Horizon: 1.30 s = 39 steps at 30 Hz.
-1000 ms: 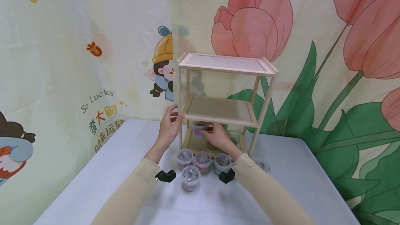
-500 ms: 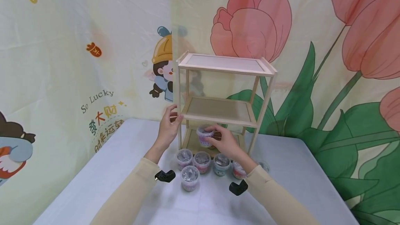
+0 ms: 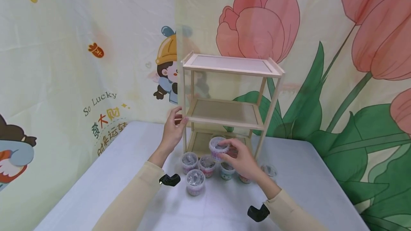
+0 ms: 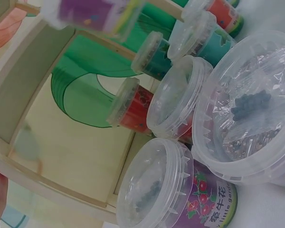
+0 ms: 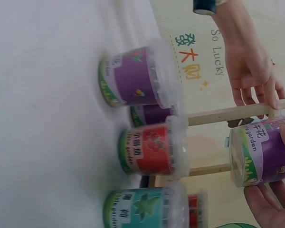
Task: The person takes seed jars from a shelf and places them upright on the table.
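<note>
A small wooden three-tier shelf rack [image 3: 224,121] stands on the table. My left hand [image 3: 173,131] grips its left front post at the middle tier, thumb in front. In my right hand [image 3: 243,159] is a purple-labelled plastic planting tub [image 3: 217,149], pinched at its side in front of the bottom tier [image 3: 199,143]. Below it stand a red tub [image 3: 207,171], a teal tub [image 3: 226,174] and two purple tubs, one at the left [image 3: 189,162] and one nearer [image 3: 195,184]. Another red tub [image 3: 245,180] is partly hidden by my right hand.
A clear-lidded tub [image 3: 269,170] stands at the right on the white-covered table [image 3: 112,188]. Behind the front row, the left wrist view shows a red tub [image 4: 137,107] and a teal tub [image 4: 156,57]. A printed cloth backdrop [image 3: 138,45] hangs behind the rack.
My right hand has drawn the purple tub out from the bottom tier, toward me and to the right. The left hand has stayed on the rack's post.
</note>
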Each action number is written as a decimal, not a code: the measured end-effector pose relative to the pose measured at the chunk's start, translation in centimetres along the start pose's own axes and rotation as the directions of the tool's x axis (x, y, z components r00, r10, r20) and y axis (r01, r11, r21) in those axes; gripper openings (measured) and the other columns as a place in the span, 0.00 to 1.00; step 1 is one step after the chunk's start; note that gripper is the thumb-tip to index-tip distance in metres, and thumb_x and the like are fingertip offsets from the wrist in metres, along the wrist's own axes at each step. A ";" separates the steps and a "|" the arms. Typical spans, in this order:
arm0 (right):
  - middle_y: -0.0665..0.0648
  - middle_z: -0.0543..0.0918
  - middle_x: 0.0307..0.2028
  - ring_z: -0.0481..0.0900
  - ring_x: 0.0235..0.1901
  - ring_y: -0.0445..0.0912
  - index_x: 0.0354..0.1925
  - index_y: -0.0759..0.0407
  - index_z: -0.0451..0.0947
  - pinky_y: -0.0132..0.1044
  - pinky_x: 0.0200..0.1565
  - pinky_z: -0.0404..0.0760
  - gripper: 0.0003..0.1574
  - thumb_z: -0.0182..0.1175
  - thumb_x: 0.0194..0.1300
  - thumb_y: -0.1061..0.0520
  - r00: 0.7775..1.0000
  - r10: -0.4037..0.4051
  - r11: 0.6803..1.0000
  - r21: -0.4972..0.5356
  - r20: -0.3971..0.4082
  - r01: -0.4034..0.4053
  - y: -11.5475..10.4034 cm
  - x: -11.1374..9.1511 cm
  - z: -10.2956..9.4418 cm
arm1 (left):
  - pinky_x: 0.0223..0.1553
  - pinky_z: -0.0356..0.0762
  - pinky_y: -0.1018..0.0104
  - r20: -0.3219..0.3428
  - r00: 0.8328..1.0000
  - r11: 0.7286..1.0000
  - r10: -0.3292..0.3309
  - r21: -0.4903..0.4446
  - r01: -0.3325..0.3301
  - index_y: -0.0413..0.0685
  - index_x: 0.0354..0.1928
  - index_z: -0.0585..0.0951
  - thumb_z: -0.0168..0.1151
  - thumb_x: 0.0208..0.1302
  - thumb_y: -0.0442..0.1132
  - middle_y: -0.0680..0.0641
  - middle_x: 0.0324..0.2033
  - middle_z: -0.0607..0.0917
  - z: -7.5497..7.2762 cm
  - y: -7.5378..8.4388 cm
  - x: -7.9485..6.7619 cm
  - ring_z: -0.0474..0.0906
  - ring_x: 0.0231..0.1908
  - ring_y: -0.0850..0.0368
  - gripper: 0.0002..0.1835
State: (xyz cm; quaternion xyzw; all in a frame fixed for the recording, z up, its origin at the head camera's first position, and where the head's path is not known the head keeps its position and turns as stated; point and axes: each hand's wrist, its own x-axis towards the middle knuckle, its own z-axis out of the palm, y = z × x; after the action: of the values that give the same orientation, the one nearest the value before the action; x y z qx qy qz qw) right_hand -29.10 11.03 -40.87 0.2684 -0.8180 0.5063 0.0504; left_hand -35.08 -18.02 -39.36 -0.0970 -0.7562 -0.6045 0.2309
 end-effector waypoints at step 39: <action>0.55 0.83 0.52 0.84 0.54 0.52 0.50 0.47 0.85 0.39 0.56 0.85 0.24 0.80 0.56 0.60 0.996 0.077 0.996 0.057 -0.047 -0.074 4.7 -6.8 4.8 | 0.59 0.77 0.44 -0.011 1.000 1.000 0.004 -0.002 -0.004 0.53 0.76 0.68 0.62 0.79 0.41 0.35 0.59 0.79 0.1 -0.3 0.1 0.77 0.59 0.37 0.27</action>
State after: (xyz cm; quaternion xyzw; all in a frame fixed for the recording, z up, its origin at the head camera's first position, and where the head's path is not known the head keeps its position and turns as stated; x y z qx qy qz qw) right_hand -24.73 11.15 -49.34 0.2259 -0.8118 0.5367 0.0438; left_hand -35.33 -18.06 -39.59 -0.0954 -0.7541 -0.6054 0.2360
